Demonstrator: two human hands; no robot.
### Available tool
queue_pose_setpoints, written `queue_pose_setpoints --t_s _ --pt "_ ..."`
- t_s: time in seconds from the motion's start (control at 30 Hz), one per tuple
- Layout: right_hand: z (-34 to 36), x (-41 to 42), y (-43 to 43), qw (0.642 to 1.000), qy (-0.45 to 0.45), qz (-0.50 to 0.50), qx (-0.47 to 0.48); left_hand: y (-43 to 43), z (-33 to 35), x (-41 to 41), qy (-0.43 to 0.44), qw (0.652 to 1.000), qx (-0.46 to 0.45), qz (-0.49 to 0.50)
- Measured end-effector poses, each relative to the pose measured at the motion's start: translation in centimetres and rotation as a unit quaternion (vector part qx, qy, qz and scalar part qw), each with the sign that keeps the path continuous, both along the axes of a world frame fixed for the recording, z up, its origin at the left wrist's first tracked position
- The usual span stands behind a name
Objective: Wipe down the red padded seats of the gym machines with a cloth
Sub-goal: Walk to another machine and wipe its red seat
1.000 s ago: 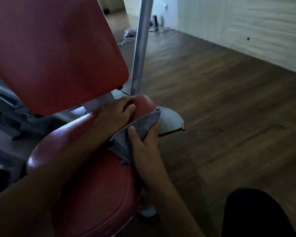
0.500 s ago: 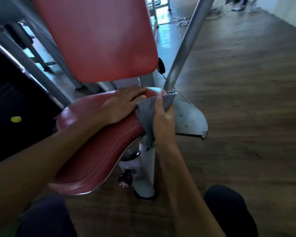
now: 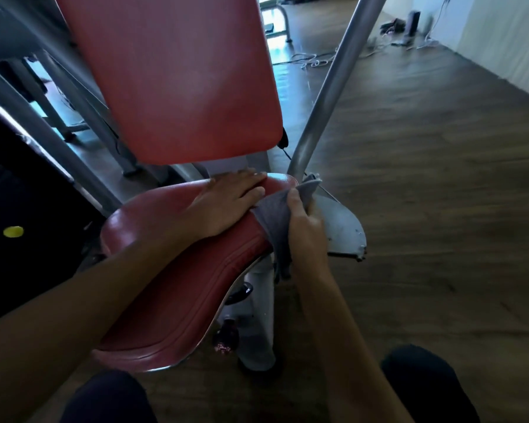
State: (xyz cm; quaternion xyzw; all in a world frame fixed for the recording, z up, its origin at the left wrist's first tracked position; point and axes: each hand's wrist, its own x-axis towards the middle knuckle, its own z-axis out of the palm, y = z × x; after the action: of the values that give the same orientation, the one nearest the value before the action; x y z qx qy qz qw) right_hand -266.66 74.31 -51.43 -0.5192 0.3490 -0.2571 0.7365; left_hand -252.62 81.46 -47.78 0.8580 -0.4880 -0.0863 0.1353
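A red padded seat (image 3: 177, 288) fills the middle of the view, with a red backrest (image 3: 177, 74) standing behind it. My left hand (image 3: 226, 203) lies flat on the seat's far top, fingers spread, holding nothing. A grey cloth (image 3: 275, 221) drapes over the seat's right edge. My right hand (image 3: 306, 221) grips that cloth and presses it against the side of the seat. The cloth's lower end hangs below the seat.
A grey metal pole (image 3: 333, 93) slants up at the right of the seat, above a grey metal plate (image 3: 342, 227). The seat post (image 3: 257, 325) stands below. Frame bars (image 3: 74, 96) and a dark weight stack (image 3: 16, 209) are at left. Cables (image 3: 315, 58) lie on the wooden floor.
The view swung left and pulled back, so the whole seat shows. My right hand slid the cloth from the seat's top corner down its right edge. The left hand stayed flat on top.
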Motion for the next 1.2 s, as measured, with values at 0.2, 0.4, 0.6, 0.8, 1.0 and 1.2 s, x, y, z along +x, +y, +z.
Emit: queue_pose_setpoints --t_s 0.2,0.4,0.6,0.8,1.0,1.2 --pt "1.9 2.0 -3.2 0.996 -0.003 0.004 0.088 0.1 -0.2 0.5 0.003 1.000 -0.007 -0.010" --pt "1.0 1.3 -1.5 1.000 -0.003 0.015 0.027 0.1 0.3 0.0 0.033 0.999 -0.017 0.011" --pt "2.1 1.6 -2.5 0.923 0.186 0.089 -0.325 4.6 2.7 0.1 0.051 0.994 -0.049 0.081" --pt "4.0 2.2 -0.7 0.638 0.328 0.278 -0.639 12.3 1.4 5.6 0.008 0.980 -0.020 0.199" --pt "5.6 8.0 3.4 0.542 0.339 0.345 -0.687 13.2 -0.2 5.6 -0.042 0.973 -0.072 0.215" --pt "6.0 2.0 4.3 0.601 0.226 0.415 -0.644 13.4 -1.0 6.0 -0.038 0.972 -0.082 0.218"
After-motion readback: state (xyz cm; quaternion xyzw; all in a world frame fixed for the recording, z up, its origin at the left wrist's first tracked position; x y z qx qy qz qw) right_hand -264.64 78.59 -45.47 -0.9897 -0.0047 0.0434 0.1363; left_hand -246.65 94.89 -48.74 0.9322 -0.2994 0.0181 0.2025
